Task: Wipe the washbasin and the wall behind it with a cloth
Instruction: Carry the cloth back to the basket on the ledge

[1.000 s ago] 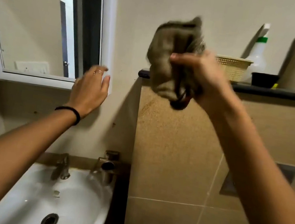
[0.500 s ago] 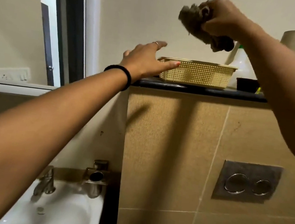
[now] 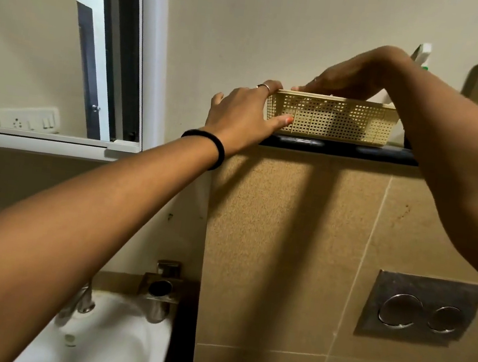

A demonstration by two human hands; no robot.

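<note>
Basket (image 3: 332, 118) of cream perforated plastic sits on the dark ledge (image 3: 337, 148), with the left hand (image 3: 241, 113) holding its near end: thumb against the front wall, fingers curled over the rim, their tips hidden inside. The right hand (image 3: 347, 76) reaches down over the far rim, fingers dipping into the basket; whether they grip anything there I cannot tell. The cloth is not plainly seen; only dim shapes show through the holes just beyond the left thumb. Well below the left fingers lies the washbasin (image 3: 104, 343), its front cut off by the frame and partly covered by the left forearm. Behind the right wrist a spray bottle (image 3: 422, 53) is mostly hidden
</note>
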